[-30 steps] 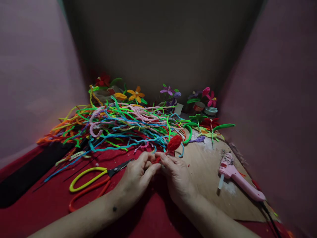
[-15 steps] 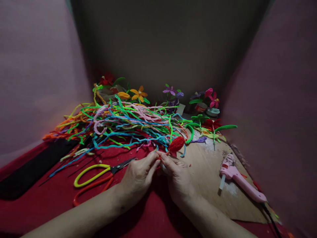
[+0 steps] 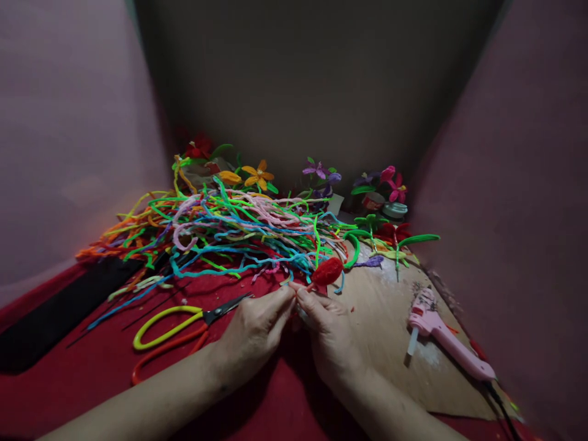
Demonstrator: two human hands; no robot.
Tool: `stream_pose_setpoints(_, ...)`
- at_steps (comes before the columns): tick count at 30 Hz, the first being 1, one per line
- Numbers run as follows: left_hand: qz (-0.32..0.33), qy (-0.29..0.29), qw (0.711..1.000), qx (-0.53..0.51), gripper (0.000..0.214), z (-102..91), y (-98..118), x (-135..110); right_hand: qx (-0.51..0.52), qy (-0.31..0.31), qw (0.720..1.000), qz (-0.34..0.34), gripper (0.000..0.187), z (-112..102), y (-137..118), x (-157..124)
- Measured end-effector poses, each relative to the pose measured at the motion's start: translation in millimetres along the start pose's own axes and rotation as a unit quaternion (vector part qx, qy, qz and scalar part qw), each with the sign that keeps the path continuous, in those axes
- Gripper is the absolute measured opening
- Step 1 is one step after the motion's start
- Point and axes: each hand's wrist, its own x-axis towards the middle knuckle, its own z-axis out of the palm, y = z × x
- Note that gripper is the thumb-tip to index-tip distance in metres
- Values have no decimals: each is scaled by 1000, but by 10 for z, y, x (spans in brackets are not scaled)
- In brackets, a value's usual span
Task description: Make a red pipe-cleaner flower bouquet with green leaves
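A red pipe-cleaner petal (image 3: 327, 271), oval and fuzzy, sticks up to the right above my fingers. My right hand (image 3: 328, 324) is closed in a pinch on its thin lower end. Right beside it, fingertips touching, my left hand (image 3: 261, 321) is closed at the same spot, pinching the petal's stem end. The fingertips hide most of that stem. Scissors (image 3: 209, 316) with one yellow and one red handle lie by my left hand, partly covered by the forearm.
A tangled heap of coloured pipe cleaners (image 3: 248, 226) spreads behind my hands. Finished flowers (image 3: 258, 176) stand at the back. A pink glue gun (image 3: 441, 337) lies on a brown board (image 3: 381, 349) to the right. A black strip (image 3: 64, 312) lies left on the red cloth (image 3: 92, 380).
My left fingers have shifted slightly and drawn closer to the right fingertips. The petal stays nearly in place, and the whole view has moved a little.
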Motion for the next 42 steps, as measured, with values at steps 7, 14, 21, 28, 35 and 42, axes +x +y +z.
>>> stream_pose_setpoints(7, -217, -36, 925, -309, 20, -61, 151, 90, -7, -51, 998, -20, 15, 13, -12, -3)
stream_pose_setpoints(14, -336, -105, 747, -564, 16, -104, 67, 102, -23, -35, 999, -32, 11, -36, -37, 29)
stream_pose_setpoints(21, -347, -165, 673, -632, 22, -152, 40, 132, 40, -48, 998, 6, 13, -37, -31, 48)
stream_pose_setpoints(28, -193, -24, 969, -154, 14, -101, 90, 64, 87, -10, 996, 23, 11, -22, 12, 35)
stream_pose_setpoints(35, 63, 30, 988, 136, 22, -20, -68, -22, 31, 20, 999, -1, 9, -18, 36, 17)
stream_pose_setpoints(42, 112, 113, 986, 51, 27, -66, -145, 16, 63, 3, 998, 0, 14, 31, 49, 33)
